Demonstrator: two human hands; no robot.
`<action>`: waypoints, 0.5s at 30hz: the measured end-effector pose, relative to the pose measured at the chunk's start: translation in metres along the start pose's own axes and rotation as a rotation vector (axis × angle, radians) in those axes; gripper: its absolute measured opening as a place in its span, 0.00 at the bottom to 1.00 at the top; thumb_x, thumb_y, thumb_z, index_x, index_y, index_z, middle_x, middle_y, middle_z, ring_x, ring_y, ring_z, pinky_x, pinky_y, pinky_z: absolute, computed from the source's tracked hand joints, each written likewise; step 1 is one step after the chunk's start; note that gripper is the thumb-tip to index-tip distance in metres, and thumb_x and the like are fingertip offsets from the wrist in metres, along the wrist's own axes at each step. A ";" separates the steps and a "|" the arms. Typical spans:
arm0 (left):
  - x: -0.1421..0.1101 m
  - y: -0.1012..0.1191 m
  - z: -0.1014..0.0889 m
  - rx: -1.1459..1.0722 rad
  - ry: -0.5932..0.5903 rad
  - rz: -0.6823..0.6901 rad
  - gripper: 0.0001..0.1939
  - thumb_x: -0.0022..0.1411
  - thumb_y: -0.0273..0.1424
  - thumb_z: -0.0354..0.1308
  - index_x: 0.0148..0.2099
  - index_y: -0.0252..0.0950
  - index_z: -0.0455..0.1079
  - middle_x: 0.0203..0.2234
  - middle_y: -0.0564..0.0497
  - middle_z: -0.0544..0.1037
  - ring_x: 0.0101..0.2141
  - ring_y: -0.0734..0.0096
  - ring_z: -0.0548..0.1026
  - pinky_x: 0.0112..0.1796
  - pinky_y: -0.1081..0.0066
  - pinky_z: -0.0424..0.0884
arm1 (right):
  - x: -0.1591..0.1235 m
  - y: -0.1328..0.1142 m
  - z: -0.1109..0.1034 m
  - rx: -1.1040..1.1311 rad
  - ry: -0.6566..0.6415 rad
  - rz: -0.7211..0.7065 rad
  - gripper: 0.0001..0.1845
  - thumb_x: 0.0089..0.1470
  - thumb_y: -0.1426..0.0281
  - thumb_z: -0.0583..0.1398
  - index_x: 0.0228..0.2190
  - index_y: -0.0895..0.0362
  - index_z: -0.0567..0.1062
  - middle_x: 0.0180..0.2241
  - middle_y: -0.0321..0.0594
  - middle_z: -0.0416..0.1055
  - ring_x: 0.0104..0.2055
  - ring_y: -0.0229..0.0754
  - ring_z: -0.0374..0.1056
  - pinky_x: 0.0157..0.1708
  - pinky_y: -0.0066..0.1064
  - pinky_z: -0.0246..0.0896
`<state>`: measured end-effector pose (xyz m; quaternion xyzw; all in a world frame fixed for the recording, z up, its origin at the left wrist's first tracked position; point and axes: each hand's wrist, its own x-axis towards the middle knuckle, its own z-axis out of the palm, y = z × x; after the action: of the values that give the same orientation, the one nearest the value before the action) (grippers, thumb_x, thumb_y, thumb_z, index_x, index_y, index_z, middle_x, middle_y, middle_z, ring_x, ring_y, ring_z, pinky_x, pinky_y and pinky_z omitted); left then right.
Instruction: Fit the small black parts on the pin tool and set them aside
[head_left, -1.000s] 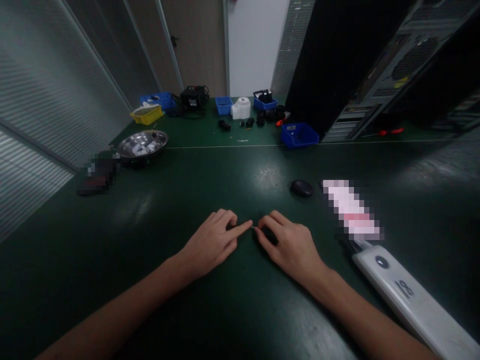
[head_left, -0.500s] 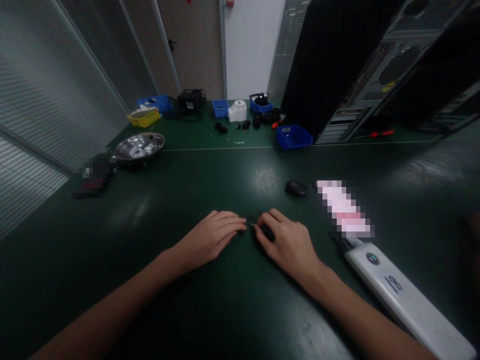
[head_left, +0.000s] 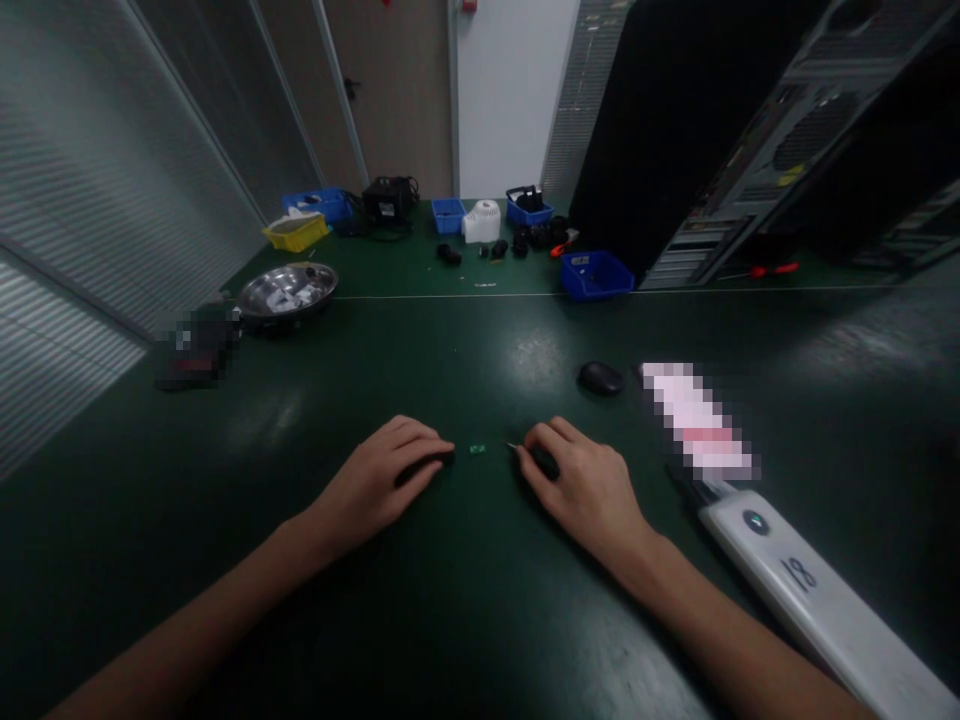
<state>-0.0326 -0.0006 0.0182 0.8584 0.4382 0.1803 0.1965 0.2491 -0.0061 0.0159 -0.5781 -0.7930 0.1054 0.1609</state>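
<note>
A small green circuit board (head_left: 478,449) lies on the dark green table between my hands. My left hand (head_left: 394,462), left of the board, is closed on a black piece (head_left: 429,463), its thumb below and fingers above. Most of that piece is covered, so its kind is unclear. My right hand (head_left: 583,470) grips a small tool with a black handle (head_left: 545,462) and a thin metal tip, which looks like a screwdriver. The tip points left toward the board, a short gap away from it.
A black computer mouse (head_left: 601,378) sits beyond my right hand. Right of it are a blurred phone-like screen (head_left: 697,420) and a white power bank (head_left: 806,590) marked 18. A steel bowl (head_left: 322,283) stands back left, a blue bin (head_left: 598,277) back right.
My left hand has moved left, away from the right one, uncovering the green board and showing the black piece in its fingers. My right hand keeps its grip; the view has shifted slightly.
</note>
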 end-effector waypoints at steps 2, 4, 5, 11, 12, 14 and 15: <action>0.010 0.018 0.009 -0.018 0.003 0.011 0.16 0.72 0.34 0.51 0.59 0.46 0.70 0.55 0.51 0.73 0.56 0.68 0.69 0.56 0.60 0.73 | 0.000 0.000 0.001 -0.005 0.015 -0.003 0.12 0.68 0.60 0.55 0.37 0.52 0.74 0.38 0.36 0.73 0.31 0.38 0.69 0.28 0.31 0.53; 0.020 0.033 0.020 0.011 -0.005 0.013 0.16 0.72 0.33 0.49 0.58 0.45 0.70 0.57 0.51 0.73 0.57 0.66 0.68 0.58 0.57 0.71 | 0.000 0.000 0.002 -0.011 0.026 -0.001 0.12 0.67 0.61 0.55 0.37 0.52 0.74 0.38 0.36 0.73 0.31 0.38 0.69 0.28 0.31 0.53; 0.024 0.038 0.026 0.031 -0.013 0.012 0.16 0.73 0.32 0.48 0.59 0.43 0.69 0.57 0.50 0.73 0.57 0.66 0.69 0.59 0.56 0.71 | 0.000 0.001 0.002 -0.011 0.024 0.000 0.12 0.67 0.61 0.55 0.37 0.52 0.74 0.38 0.36 0.73 0.31 0.38 0.69 0.28 0.31 0.53; 0.022 0.007 0.020 0.068 0.004 -0.071 0.18 0.73 0.32 0.46 0.61 0.42 0.67 0.55 0.50 0.75 0.54 0.68 0.72 0.58 0.58 0.72 | 0.000 0.001 -0.001 0.010 0.002 0.001 0.12 0.67 0.61 0.55 0.37 0.52 0.74 0.38 0.36 0.73 0.31 0.38 0.69 0.28 0.31 0.53; 0.016 -0.007 0.011 0.062 0.032 -0.130 0.18 0.73 0.33 0.48 0.61 0.43 0.68 0.55 0.50 0.75 0.54 0.68 0.72 0.57 0.59 0.72 | 0.000 0.001 -0.001 0.019 0.001 0.001 0.11 0.67 0.61 0.55 0.37 0.52 0.74 0.38 0.36 0.73 0.31 0.38 0.69 0.28 0.31 0.53; -0.002 -0.041 -0.015 0.087 0.118 -0.285 0.18 0.71 0.37 0.52 0.60 0.44 0.69 0.54 0.50 0.76 0.53 0.66 0.74 0.56 0.61 0.72 | 0.000 0.001 -0.002 0.035 -0.003 0.004 0.11 0.67 0.61 0.55 0.37 0.52 0.74 0.38 0.36 0.73 0.30 0.37 0.68 0.29 0.30 0.53; -0.015 -0.061 -0.030 0.131 0.165 -0.376 0.19 0.70 0.39 0.53 0.61 0.44 0.68 0.54 0.51 0.76 0.51 0.66 0.75 0.55 0.61 0.72 | 0.000 0.001 -0.002 0.041 -0.008 0.006 0.11 0.67 0.62 0.55 0.37 0.52 0.74 0.38 0.36 0.73 0.30 0.37 0.68 0.29 0.30 0.53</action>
<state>-0.0966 0.0252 0.0115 0.7550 0.6158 0.1811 0.1340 0.2512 -0.0058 0.0172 -0.5765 -0.7896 0.1245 0.1695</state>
